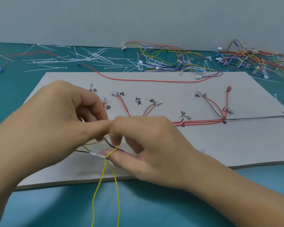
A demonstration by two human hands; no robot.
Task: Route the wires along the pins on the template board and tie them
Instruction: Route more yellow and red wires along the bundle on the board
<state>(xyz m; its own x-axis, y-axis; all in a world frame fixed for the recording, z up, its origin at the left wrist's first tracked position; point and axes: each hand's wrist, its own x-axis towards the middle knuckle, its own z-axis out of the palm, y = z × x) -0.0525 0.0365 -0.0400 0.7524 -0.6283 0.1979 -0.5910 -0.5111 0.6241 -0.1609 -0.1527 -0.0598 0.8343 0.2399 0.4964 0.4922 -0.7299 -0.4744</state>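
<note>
While the red wires (200, 122) are already sitting routed on the board (220, 153), both hands are working over its near edge, untangling the yellow wire (98, 185) and dark wire (111, 145), I'm guessing. Next they're needing laying along the marked route. As for the hands, the left hand (61, 115) is pinching both with curled fingers, and the right hand (147, 145) is pinching the yellow wire under its thumb.

Grey template board (203, 145), lying flat. Red wires (198, 122) routed along pins (224, 122), branching to labelled ends. Yellow wires (103, 177) trailing off near edge.
</note>
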